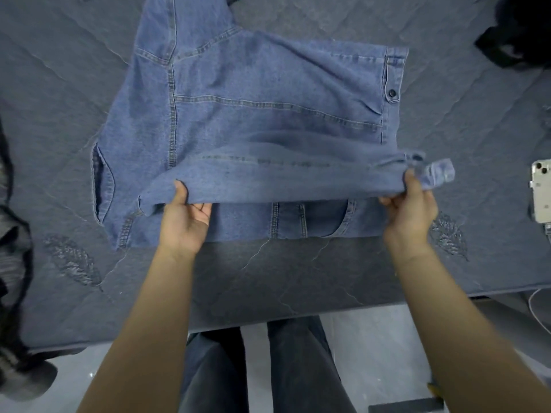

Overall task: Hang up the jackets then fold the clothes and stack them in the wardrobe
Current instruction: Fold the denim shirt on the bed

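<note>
A blue denim jacket lies spread on the dark grey quilted bed, back side up, hem to the right with a dark button. Its near edge is raised off the bed and curls over toward the far side. My left hand grips this raised edge at its left part, thumb on top. My right hand pinches the same edge at the hem corner on the right. Under the raised fold a lower denim layer with seams shows. One sleeve runs off the top of the view.
A black garment lies at the far right corner of the bed. A grey striped garment hangs off the left edge. A white phone rests at the right edge, a white cable below it. My legs stand against the bed's near edge.
</note>
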`<state>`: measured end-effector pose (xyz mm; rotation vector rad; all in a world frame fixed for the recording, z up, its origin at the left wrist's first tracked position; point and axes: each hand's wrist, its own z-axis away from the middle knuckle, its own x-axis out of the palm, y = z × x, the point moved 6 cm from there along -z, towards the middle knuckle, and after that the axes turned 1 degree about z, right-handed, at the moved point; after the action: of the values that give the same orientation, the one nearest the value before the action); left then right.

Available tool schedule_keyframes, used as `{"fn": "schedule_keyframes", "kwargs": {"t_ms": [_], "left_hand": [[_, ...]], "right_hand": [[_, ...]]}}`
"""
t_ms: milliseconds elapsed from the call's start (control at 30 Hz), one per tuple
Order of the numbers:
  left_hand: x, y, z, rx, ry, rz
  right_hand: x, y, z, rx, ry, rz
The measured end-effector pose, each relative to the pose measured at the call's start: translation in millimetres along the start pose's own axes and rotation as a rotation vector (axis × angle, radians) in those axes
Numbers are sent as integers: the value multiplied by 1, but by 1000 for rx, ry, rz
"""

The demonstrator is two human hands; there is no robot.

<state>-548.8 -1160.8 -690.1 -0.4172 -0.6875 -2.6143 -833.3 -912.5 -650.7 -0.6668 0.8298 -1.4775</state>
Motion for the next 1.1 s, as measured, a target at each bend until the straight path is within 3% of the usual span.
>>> {"fn": "schedule_keyframes", "kwargs": {"t_ms": [167,267,367,467,533,600,667,700,767,867,967,1100], "left_hand": [[-31,5,-16,-1,177,-278],[-45,3,-16,-25,254,-433],[-49,-6,0,-98,280,-610],[-40,-29,35,-275,132,-999],[-19,-34,52,-134,-43,-1200],[15,-16,55,263,-192,-1382],[52,5,46,655,-325,-1607],[64,12,35,763,-339,-1710],[71,23,-1,776,-213,-1908],[58,23,-46,543,-74,-2167],[58,24,-53,589,-175,-2262],[73,41,-32,805,-294,-2035]], "right_hand": [[-48,72,11,387,-161,122],[-51,78,-2,394,-182,130],[-57,75,-3,300,-87,226],[-65,36,8,-178,56,515],[-48,8,15,-552,-111,833],[-19,-5,11,-830,-406,1113],[9,-11,-4,-961,-647,1300],[21,-12,-16,-973,-718,1381],[39,-13,-44,-917,-760,1537],[47,-7,-79,-790,-742,1700],[51,-2,-87,-658,-855,1641],[55,-19,-82,-717,-977,1552]]}}
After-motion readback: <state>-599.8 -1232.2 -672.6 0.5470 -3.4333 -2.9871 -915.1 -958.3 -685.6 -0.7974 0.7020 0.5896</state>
